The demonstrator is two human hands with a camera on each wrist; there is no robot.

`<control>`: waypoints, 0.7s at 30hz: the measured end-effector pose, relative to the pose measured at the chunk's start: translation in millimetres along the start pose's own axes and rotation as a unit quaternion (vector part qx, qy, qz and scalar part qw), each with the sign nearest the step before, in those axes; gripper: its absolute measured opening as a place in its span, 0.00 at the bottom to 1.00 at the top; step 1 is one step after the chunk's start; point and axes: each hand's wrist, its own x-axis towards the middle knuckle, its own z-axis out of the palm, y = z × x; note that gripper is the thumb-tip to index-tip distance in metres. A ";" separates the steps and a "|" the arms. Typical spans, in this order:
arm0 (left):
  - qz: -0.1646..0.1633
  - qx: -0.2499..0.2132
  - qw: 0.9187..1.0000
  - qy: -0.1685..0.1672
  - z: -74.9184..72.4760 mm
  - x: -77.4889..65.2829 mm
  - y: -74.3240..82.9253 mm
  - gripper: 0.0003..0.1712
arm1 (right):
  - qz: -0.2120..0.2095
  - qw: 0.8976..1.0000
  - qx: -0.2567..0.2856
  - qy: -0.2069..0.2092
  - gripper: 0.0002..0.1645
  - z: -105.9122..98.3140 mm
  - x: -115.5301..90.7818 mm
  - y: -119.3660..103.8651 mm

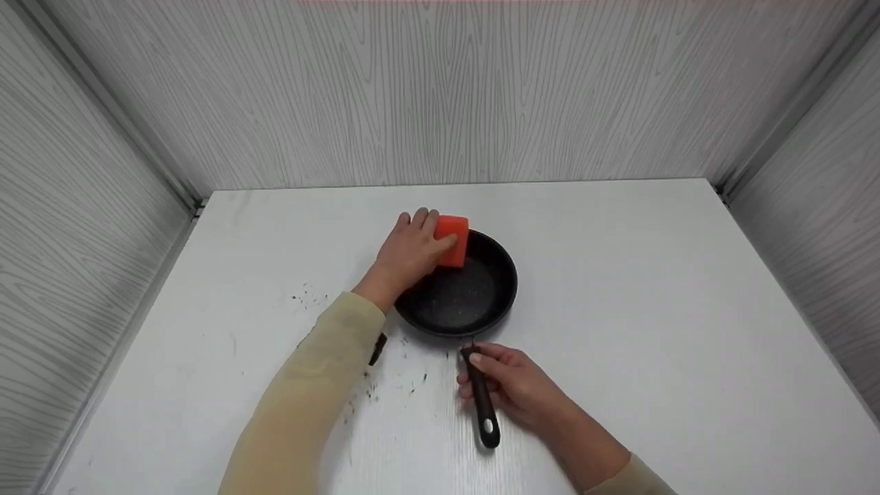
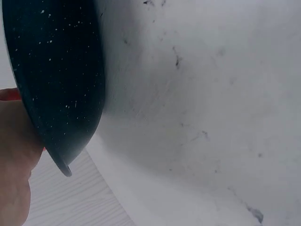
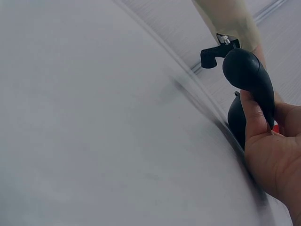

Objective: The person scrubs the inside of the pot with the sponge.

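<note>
A black frying pan (image 1: 459, 295) is in the middle of the head view, its handle (image 1: 483, 405) pointing toward me. My right hand (image 1: 519, 381) grips that handle near the pan end, thumb on top. At the pan's far left rim, my left hand (image 1: 410, 253) holds an orange-red sponge (image 1: 452, 242) against the inner wall, thumb across its near face. In the left wrist view the pan's speckled outer side (image 2: 61, 70) hides most of the left hand (image 2: 16, 155). Fingers of the right hand (image 3: 277, 150) wrap the handle (image 3: 256, 77) in the right wrist view.
The white table (image 1: 653, 289) has dark crumbs (image 1: 368, 392) scattered on it left of the handle and near the left forearm. Grey wood-grain panels (image 1: 440, 89) stand at the back and both sides. A small black wrist mount (image 1: 377, 349) shows under the left sleeve.
</note>
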 end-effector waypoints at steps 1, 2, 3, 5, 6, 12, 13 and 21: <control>-0.001 0.002 1.000 -0.004 -0.8 -0.3 -0.5 0.20 | -0.001 1.000 -0.002 -0.002 0.20 0.0 -0.1 -0.2; -0.002 0.006 1.000 -0.009 -1.9 -0.6 -1.0 0.20 | -0.001 1.000 -0.004 -0.003 0.21 -0.1 -0.1 -0.4; -0.003 0.011 1.000 -0.013 -2.9 -0.8 -1.4 0.20 | -0.001 1.000 -0.005 -0.005 0.22 -0.2 0.0 -0.5; -0.006 0.017 1.000 -0.022 -4.7 -1.2 -2.1 0.20 | -0.001 1.000 -0.005 -0.007 0.24 -0.3 -0.3 -1.3; -0.006 0.020 0.999 -0.026 -5.5 -1.2 -2.5 0.20 | 0.000 1.000 -0.004 -0.006 0.24 -0.5 -0.4 -1.7; -0.009 0.039 0.999 -0.032 -10.0 -2.6 -5.9 0.21 | 0.003 1.000 -0.005 0.000 0.25 -0.4 1.5 -3.3; -0.010 0.043 0.998 -0.034 -10.5 -3.1 -6.6 0.21 | 0.002 1.000 -0.007 -0.001 0.25 -0.4 1.9 -3.4; -0.015 0.042 0.997 -0.062 -14.1 -7.1 -12.2 0.26 | 0.001 1.000 -0.005 -0.005 0.26 0.2 4.4 -3.2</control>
